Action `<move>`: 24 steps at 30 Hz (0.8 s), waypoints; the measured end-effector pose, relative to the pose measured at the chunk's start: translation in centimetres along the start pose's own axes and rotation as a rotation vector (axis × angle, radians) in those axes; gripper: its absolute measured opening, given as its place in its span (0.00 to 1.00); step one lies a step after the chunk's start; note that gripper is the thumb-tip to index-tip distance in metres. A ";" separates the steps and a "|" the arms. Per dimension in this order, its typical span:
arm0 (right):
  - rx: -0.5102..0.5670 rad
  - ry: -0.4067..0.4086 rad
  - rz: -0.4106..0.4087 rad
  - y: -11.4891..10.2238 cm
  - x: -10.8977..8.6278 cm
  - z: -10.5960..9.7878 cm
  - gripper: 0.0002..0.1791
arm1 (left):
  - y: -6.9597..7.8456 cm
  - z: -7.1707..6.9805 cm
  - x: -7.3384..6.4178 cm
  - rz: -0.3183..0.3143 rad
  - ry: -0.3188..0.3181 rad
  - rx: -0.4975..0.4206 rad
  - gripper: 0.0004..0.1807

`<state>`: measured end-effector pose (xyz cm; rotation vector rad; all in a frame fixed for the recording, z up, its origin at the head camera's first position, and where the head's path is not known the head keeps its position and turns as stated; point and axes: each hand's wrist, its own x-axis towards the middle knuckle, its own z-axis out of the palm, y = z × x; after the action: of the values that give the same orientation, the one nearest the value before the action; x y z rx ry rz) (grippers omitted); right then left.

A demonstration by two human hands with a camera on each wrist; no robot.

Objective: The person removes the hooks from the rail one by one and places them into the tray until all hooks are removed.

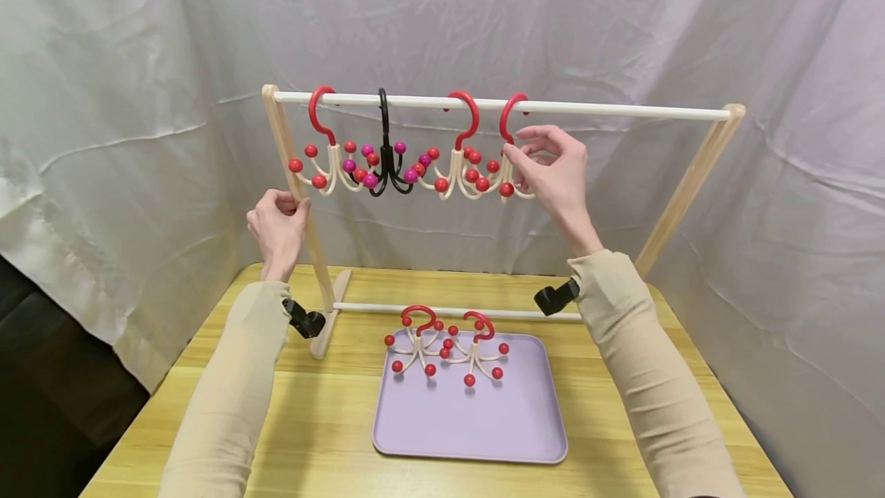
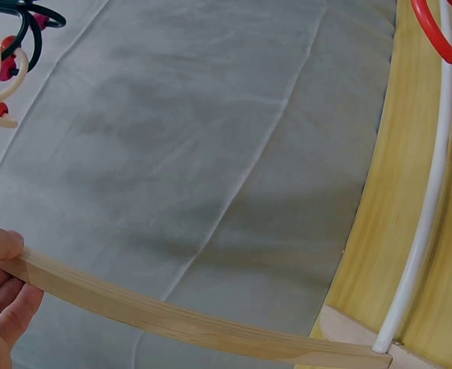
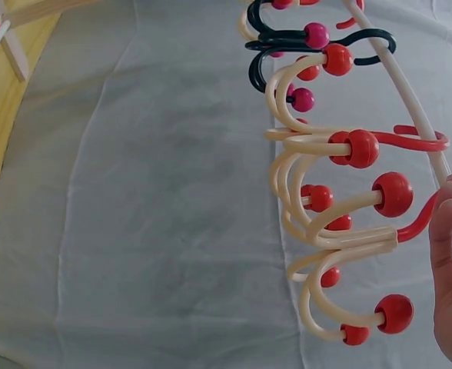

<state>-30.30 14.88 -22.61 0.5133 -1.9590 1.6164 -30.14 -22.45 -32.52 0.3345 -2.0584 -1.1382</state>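
Observation:
My left hand [image 1: 279, 225] grips the left wooden post [image 1: 283, 141] of a hanging rack, thumb on one side and fingers on the other. On the rack's white upper rail [image 1: 622, 109], my right hand [image 1: 558, 175] pinches the rightmost octopus-style hanger [image 1: 508, 117] at its red hook, which loops over the rail. This hanger has cream prongs tipped with red balls. To its left hang a matching hanger [image 1: 458, 160], a black hanger [image 1: 386, 156] with magenta balls, and another red-hooked cream hanger [image 1: 333, 164]. Neighbouring prongs overlap in the head view.
A lilac tray [image 1: 470, 429] sits on the wooden table [image 1: 318, 421]. Two more red-hooked hangers, one left [image 1: 418, 344] and one right [image 1: 475, 352], stand toward its back edge. The rack's lower white bar [image 1: 498, 313] runs behind it; grey curtain [image 1: 429, 29] surrounds the table.

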 end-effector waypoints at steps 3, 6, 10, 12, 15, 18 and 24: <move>-0.014 0.005 0.011 -0.2 0.5 0.4 0.17 | 0.0 -0.1 0.0 -0.004 -0.008 0.005 0.15; -0.025 0.006 0.004 -0.3 0.9 0.8 0.18 | 0.0 -0.1 -0.1 -0.002 -0.009 0.006 0.15; -0.061 0.016 -0.009 -0.1 1.3 1.3 0.18 | -0.1 -0.1 -0.1 -0.003 -0.001 0.013 0.14; -0.069 0.021 -0.013 -0.1 1.5 1.5 0.17 | -0.1 -0.1 0.0 -0.002 0.005 0.012 0.13; -0.083 0.031 -0.022 0.0 1.6 1.7 0.16 | -0.1 -0.1 0.0 -0.004 0.005 0.012 0.13; -0.104 0.038 -0.026 0.0 1.6 1.8 0.15 | 0.0 -0.2 0.0 -0.001 0.001 0.009 0.13; -0.150 0.039 -0.021 0.1 1.7 1.7 0.13 | 0.0 -0.2 0.0 0.008 0.001 0.005 0.14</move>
<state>-31.98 13.31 -21.86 0.4380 -2.0197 1.4424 -30.02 -22.54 -32.44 0.3288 -2.0604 -1.1276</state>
